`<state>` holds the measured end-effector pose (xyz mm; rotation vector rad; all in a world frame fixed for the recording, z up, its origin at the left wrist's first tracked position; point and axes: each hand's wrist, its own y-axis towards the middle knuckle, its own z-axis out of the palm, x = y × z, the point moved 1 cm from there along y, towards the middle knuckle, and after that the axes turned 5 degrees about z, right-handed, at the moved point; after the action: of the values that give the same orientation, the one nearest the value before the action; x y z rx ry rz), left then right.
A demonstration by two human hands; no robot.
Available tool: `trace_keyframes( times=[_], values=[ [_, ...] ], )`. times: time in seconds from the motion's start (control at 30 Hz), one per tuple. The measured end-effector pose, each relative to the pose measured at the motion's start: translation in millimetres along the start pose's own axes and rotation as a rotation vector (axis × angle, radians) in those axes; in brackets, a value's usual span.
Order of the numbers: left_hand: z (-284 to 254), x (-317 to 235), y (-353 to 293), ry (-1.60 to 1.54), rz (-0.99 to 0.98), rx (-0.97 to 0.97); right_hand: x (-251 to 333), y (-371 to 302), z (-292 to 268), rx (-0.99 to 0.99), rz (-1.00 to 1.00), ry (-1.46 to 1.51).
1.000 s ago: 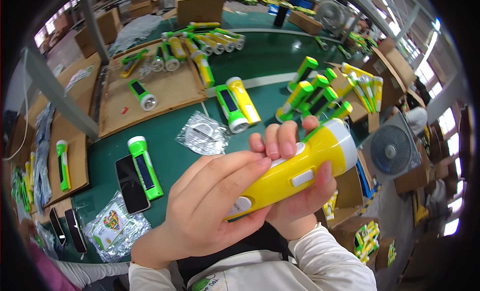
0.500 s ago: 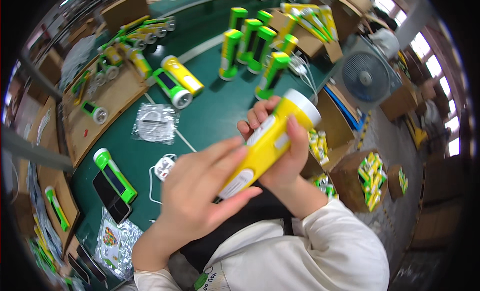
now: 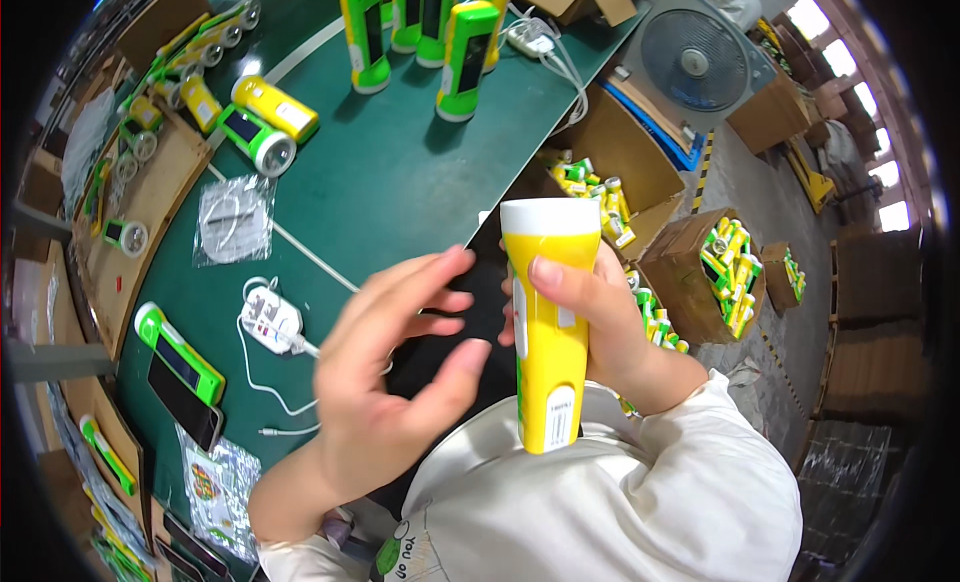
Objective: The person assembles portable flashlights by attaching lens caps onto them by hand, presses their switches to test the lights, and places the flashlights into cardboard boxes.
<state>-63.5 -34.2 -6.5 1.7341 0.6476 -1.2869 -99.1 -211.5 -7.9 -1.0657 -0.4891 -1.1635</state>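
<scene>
A yellow flashlight (image 3: 552,327) with a white head stands nearly upright in my right hand (image 3: 610,312), its head uppermost. My right thumb presses on its upper body, and the other fingers wrap behind it. To its left, my left hand (image 3: 385,367) is held apart from it, thumb and fingers spread with nothing between them. Below that hand on the green table lies a white plug adapter (image 3: 270,320) with a cable. A green flashlight (image 3: 180,354) and a black phone (image 3: 184,400) lie side by side further left.
Several green flashlights (image 3: 467,62) stand upright at the far side of the table (image 3: 340,197). A clear bag with a cable (image 3: 235,220) lies left of centre. Cartons of flashlights (image 3: 690,272) stand on the floor at right, near a grey fan (image 3: 694,66). A wooden tray (image 3: 165,232) sits at left.
My left hand has let go of the yellow flashlight and moved left. My right hand has turned the flashlight from a slant to nearly upright. The view has shifted.
</scene>
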Motion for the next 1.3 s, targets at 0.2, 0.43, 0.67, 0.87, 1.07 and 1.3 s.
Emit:
trace_keyframes(
  times=[0.2,0.43,0.67,0.87,1.07,1.3],
  values=[
    [4,7,-7,-0.180,-0.100,0.023,-18,2,9,0.186,-0.039,0.076],
    [-4,9,-8,-0.153,-0.045,0.064,-22,4,19,0.153,-0.094,0.024],
    [-11,16,4,-0.360,-0.287,0.083,-24,12,17,0.189,-0.111,0.002],
    [-8,24,0,-0.251,-0.200,0.088,-33,15,14,0.156,-0.179,-0.077],
    [-15,18,5,-0.352,-0.340,0.125,-33,11,14,0.161,-0.054,0.135],
    [-7,22,4,-0.506,-0.384,0.082,-15,10,10,0.206,0.057,0.136]
  ],
)
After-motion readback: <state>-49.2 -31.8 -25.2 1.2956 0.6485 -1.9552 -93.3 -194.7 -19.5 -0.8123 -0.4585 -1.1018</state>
